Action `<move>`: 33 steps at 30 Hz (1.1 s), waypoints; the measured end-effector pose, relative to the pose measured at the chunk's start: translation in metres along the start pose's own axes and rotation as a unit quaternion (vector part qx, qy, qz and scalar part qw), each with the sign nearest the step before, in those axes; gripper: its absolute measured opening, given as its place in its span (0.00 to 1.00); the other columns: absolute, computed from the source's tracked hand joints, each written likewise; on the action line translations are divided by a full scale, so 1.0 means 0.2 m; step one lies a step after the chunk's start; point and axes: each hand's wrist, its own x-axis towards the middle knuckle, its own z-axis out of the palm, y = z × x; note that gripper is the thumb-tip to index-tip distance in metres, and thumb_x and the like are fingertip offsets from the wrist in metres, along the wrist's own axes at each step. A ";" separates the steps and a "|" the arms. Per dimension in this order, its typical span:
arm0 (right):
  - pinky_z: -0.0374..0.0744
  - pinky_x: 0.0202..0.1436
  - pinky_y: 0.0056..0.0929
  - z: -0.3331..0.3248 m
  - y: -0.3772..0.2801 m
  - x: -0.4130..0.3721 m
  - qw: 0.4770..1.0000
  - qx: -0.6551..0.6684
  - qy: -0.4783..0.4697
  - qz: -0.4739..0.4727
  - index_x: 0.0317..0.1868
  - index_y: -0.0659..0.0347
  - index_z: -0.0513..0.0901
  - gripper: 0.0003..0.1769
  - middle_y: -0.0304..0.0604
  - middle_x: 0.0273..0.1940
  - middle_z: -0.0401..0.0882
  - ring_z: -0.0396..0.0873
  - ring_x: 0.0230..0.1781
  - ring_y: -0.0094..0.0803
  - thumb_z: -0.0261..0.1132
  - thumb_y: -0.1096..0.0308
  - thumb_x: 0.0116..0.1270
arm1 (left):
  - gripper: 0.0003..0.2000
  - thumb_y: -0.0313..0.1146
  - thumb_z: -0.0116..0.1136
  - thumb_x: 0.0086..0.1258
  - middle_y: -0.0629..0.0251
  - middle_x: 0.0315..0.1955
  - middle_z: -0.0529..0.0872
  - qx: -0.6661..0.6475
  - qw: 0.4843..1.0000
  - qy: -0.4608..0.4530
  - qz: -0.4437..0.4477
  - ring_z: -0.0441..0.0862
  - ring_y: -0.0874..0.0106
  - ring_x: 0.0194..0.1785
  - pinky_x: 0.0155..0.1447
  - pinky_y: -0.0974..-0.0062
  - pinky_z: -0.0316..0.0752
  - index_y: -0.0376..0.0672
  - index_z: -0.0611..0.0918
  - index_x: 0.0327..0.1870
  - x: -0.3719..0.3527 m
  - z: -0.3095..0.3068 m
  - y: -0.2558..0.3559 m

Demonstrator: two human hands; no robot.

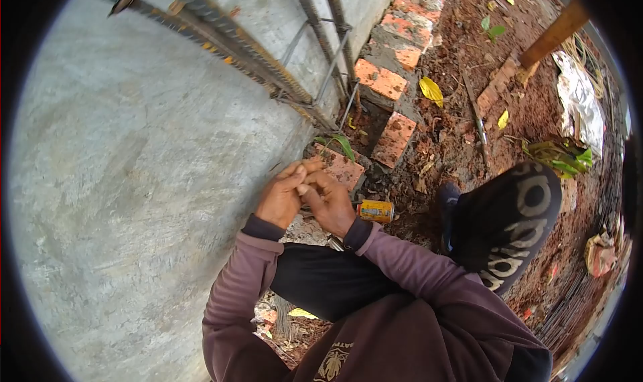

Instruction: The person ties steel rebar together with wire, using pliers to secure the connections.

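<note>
My left hand and my right hand meet in front of me beside the grey wall, with their fingers curled and touching. Whatever lies between the fingers, if anything, is too small or hidden to make out. Just beyond them is an orange brick with crumbs of mortar and a green leaf on it. A yellow can lies on its side close to my right wrist. Partly hidden below that wrist, a small shiny metal piece shows.
A smooth grey wall fills the left side. Ribbed steel bars tied with stirrups slant over the brick row. Red soil holds yellow leaves, a thin rod and a wooden post. My bent knee rises at right.
</note>
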 end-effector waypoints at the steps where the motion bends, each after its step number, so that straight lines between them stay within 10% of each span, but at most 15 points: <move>1: 0.77 0.42 0.23 -0.02 0.03 0.01 0.999 -0.008 -0.015 0.031 0.50 0.66 0.77 0.09 0.39 0.39 0.77 0.76 0.36 0.22 0.58 0.72 0.73 | 0.12 0.34 0.49 0.76 0.55 0.58 0.78 0.005 1.000 0.000 -0.006 0.77 0.66 0.57 0.62 0.66 0.73 0.39 0.75 0.55 0.05 -0.03 -0.06; 11: 0.62 0.23 0.17 -0.11 0.25 0.02 0.985 0.080 0.092 0.118 0.62 0.66 0.75 0.18 0.28 0.26 0.68 0.63 0.22 0.14 0.51 0.69 0.77 | 0.17 0.41 0.51 0.77 0.64 0.42 0.82 0.065 0.997 0.009 -0.034 0.82 0.72 0.43 0.47 0.74 0.79 0.38 0.79 0.56 0.34 -0.17 -0.26; 15: 0.59 0.23 0.18 -0.11 0.39 0.06 0.971 0.130 0.151 0.128 0.65 0.67 0.73 0.20 0.27 0.22 0.64 0.58 0.20 0.13 0.50 0.69 0.77 | 0.19 0.41 0.49 0.78 0.60 0.47 0.83 0.354 0.921 0.136 0.093 0.83 0.71 0.44 0.45 0.72 0.82 0.37 0.78 0.60 0.51 -0.28 -0.30; 20: 0.63 0.24 0.19 -0.06 0.40 0.19 0.971 0.073 0.198 0.115 0.70 0.67 0.68 0.23 0.30 0.21 0.67 0.62 0.21 0.15 0.51 0.68 0.78 | 0.29 0.46 0.49 0.78 0.58 0.72 0.65 0.205 0.951 0.098 0.209 0.73 0.64 0.66 0.48 0.73 0.80 0.43 0.61 0.75 0.66 -0.28 -0.40; 24: 0.64 0.24 0.19 -0.06 0.44 0.31 0.976 -0.006 0.213 0.047 0.70 0.67 0.68 0.23 0.32 0.22 0.70 0.63 0.21 0.16 0.50 0.68 0.78 | 0.28 0.45 0.49 0.78 0.58 0.70 0.67 0.110 0.977 0.090 0.161 0.74 0.63 0.65 0.56 0.72 0.78 0.43 0.62 0.74 0.71 -0.24 -0.40; 33: 0.54 0.15 0.19 -0.13 0.26 0.11 0.894 0.331 0.104 0.282 0.60 0.57 0.73 0.18 0.28 0.18 0.57 0.51 0.13 0.18 0.45 0.73 0.74 | 0.24 0.41 0.50 0.78 0.49 0.63 0.74 -0.049 0.989 0.039 0.135 0.78 0.63 0.60 0.52 0.71 0.81 0.38 0.68 0.70 0.58 -0.23 -0.44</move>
